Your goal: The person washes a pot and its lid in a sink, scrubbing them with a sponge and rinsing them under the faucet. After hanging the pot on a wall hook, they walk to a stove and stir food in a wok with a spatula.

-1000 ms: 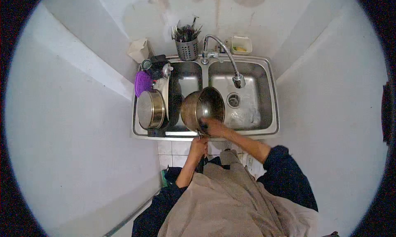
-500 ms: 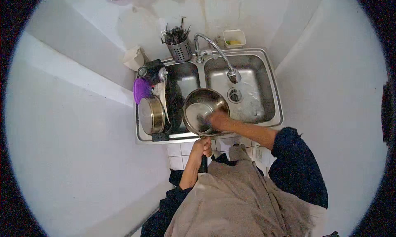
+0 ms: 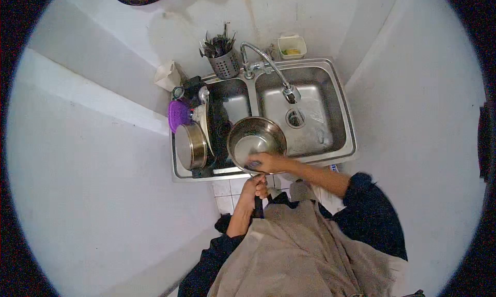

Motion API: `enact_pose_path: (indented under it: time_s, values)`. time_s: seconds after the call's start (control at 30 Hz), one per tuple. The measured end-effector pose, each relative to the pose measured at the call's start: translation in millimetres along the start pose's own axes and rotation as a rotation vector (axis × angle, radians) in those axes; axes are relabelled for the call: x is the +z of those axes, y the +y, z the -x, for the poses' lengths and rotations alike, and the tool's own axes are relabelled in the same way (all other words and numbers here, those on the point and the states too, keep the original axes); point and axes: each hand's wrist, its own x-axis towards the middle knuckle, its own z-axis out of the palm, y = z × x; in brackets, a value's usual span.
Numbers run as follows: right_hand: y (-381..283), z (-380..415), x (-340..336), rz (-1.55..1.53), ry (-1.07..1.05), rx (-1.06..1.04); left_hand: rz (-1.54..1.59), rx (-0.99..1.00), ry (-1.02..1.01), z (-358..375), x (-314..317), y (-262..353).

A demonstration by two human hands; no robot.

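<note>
A shiny steel pan with a long dark handle is tilted over the sink's front edge, near the divider. My left hand is wrapped around the pan's handle just below the rim. Inside the pan, my right hand presses a small dark scouring pad against the lower part of the inner wall. Most of that pad is hidden under the fingers.
A double steel sink surrounds the work. Its flexible faucet hangs over the right basin. At left stand a round pot and a purple plastic item. Behind are a cutlery holder and a white container.
My right hand has moved left and down inside the pan, towards the near wall. My left hand keeps its grip on the handle.
</note>
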Motion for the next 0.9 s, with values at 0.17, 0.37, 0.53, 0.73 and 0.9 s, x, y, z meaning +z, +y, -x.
enact_pose_path:
  time_s: [0.17, 0.37, 0.53, 0.73, 0.9]
  values:
    - [13, 13, -70, 1.106, -0.280, -0.108, 0.024, -0.097, -0.118, 7, 3, -14]
    - [-18, -32, -105, 1.263, 0.032, -0.899, 0.063, -0.135, -0.161, 9, 25, -11]
    - [13, 9, -50, 1.030, 0.098, -0.091, -0.170, -0.016, 0.043, 21, 23, -4]
    - [-13, -23, 11, -0.345, 0.142, 0.379, -0.061, 0.002, -0.042, 1, 5, -24]
    - [17, -35, 31, -0.206, 0.172, 0.259, -0.161, -0.014, 0.061, 11, 16, -17]
